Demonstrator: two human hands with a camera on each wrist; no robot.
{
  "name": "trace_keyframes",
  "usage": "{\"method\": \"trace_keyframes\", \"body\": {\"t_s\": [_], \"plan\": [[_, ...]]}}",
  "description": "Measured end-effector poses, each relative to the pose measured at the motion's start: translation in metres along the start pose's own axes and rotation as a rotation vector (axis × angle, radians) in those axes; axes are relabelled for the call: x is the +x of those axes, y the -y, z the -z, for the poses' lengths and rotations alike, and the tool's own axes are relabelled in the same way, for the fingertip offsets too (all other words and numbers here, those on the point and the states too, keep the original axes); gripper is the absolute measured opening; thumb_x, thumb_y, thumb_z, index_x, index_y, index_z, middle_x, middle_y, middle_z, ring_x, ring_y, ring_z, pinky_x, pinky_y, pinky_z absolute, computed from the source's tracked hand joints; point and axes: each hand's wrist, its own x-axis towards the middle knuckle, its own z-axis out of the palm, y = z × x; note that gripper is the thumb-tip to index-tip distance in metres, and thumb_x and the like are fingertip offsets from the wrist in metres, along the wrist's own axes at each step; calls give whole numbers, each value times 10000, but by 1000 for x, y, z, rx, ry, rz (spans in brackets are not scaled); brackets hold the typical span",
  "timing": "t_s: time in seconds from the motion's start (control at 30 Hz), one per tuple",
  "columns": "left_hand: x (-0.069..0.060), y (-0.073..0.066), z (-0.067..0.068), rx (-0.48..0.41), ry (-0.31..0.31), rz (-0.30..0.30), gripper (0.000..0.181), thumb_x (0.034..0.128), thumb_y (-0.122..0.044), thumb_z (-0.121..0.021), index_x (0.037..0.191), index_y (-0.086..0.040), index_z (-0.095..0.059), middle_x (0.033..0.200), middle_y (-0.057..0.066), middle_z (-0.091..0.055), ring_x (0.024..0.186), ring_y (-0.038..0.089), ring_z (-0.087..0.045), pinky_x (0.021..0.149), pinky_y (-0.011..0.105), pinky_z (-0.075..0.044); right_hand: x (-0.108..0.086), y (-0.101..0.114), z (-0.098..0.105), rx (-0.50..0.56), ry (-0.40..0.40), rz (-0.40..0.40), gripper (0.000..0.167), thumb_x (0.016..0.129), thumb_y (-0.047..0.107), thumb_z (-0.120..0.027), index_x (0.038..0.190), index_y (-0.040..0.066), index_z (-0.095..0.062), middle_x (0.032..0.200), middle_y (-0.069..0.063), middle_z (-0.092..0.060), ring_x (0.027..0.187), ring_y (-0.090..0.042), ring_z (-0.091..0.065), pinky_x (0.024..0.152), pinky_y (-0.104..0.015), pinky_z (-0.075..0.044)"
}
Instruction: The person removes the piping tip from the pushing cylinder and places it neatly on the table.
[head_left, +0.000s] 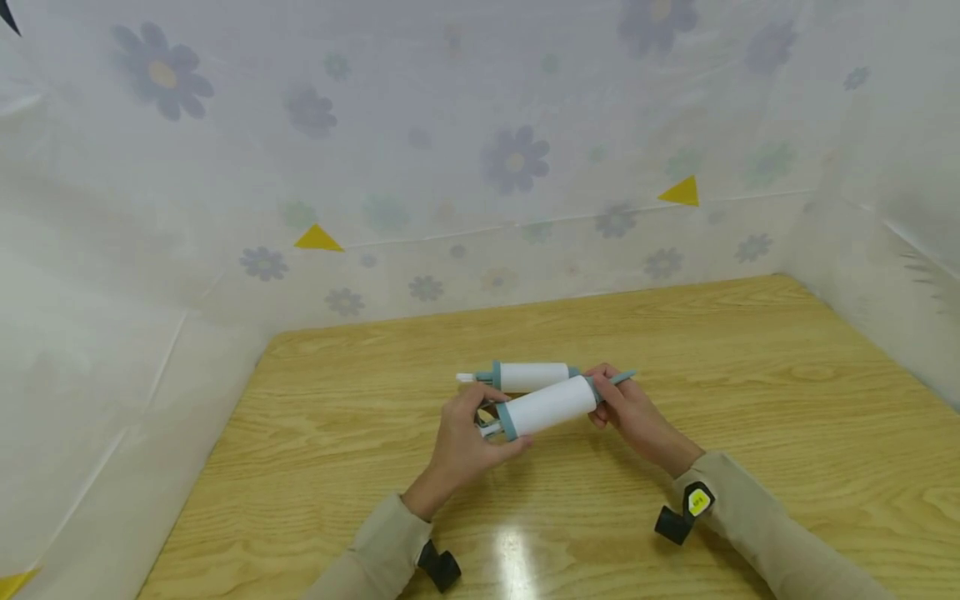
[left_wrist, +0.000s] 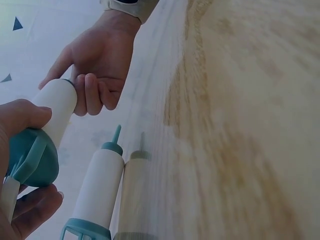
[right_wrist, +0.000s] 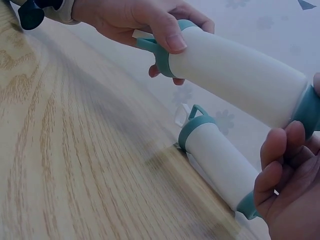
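Both hands hold a white tube with teal end caps (head_left: 551, 406) above the table, tilted with its right end higher. My left hand (head_left: 472, 433) grips the left cap, thumb and fingers on opposite sides; a white piece in a teal bracket sticks out there. At the other end, my right hand (head_left: 633, 417) pinches the teal cap, from which a thin teal tip points right. That cap is partly hidden by the fingers, as the right wrist view shows. A second, similar tube (head_left: 534, 377) lies on the table just behind the held one, seen also in the left wrist view.
The wood-grain table (head_left: 337, 400) is bounded at the back and sides by pale sheeting (head_left: 420, 167) with printed flowers. Yellow triangles (head_left: 681, 192) are stuck on the back sheet. Each sleeve carries a black wrist device (head_left: 438, 567).
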Motion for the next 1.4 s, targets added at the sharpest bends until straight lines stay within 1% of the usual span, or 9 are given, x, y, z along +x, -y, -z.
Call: {"method": "trace_keyframes", "body": {"t_s": [0.17,0.43,0.63,0.73,0.83,0.93,1.07,1.23,1.4], "plan": [[0,-1,0,-19,13,16,462,654,-186,-886,992,-52,-602,969,81,-643,821,187,-633,645,223,-530,0,1,-1,2,3,3,206,1073,260,-291,1039,178,-478,896,32,-456,663,-42,-410,619,-198,-393],[-1,1,1,-102,49,81,449,667,-186,-879,996,-66,-597,988,83,-634,780,183,-628,617,233,-536,-1,2,0,2,10,22,183,1071,215,-300,1046,181,-478,908,36,-465,657,-48,-407,616,-200,-395],[-1,0,3,-195,97,170,431,691,-189,-863,1011,-71,-599,1003,88,-623,785,220,-617,643,253,-534,-2,2,1,-12,13,22,155,1064,241,-322,1059,172,-461,919,28,-468,668,-59,-411,617,-216,-393],[-1,0,4,-214,121,216,429,697,-193,-865,1016,-83,-601,1023,79,-619,809,196,-603,668,260,-526,-1,2,0,-12,11,31,162,1054,275,-342,1057,179,-473,928,39,-484,677,-47,-432,620,-207,-401],[0,0,4,-242,136,255,417,703,-190,-864,1015,-92,-605,1046,78,-619,837,187,-605,691,272,-526,0,1,1,1,22,56,167,1052,254,-337,1059,173,-484,934,40,-495,681,-47,-444,616,-210,-402],[1,-1,5,-272,146,275,400,711,-181,-861,1006,-90,-607,1055,93,-620,873,213,-626,718,284,-533,0,1,2,4,27,62,161,1050,239,-335,1057,170,-481,935,39,-495,682,-48,-442,620,-213,-400],[2,-1,5,-295,153,291,381,715,-179,-860,987,-86,-610,1055,102,-623,918,235,-649,753,288,-541,0,4,1,-6,13,34,144,1044,222,-336,1030,185,-475,926,50,-499,693,-44,-446,638,-204,-405],[3,-1,4,-306,159,302,363,718,-177,-859,974,-84,-618,1055,97,-630,931,223,-657,777,290,-545,-1,7,1,-12,18,28,180,1041,154,-299,988,179,-469,932,46,-504,711,-54,-457,650,-201,-409],[2,-3,4,-318,164,331,354,718,-173,-859,966,-85,-622,1068,100,-631,917,198,-653,768,280,-543,-2,7,1,-15,33,37,174,1036,155,-300,989,176,-467,939,40,-507,717,-64,-460,647,-211,-407]]}}
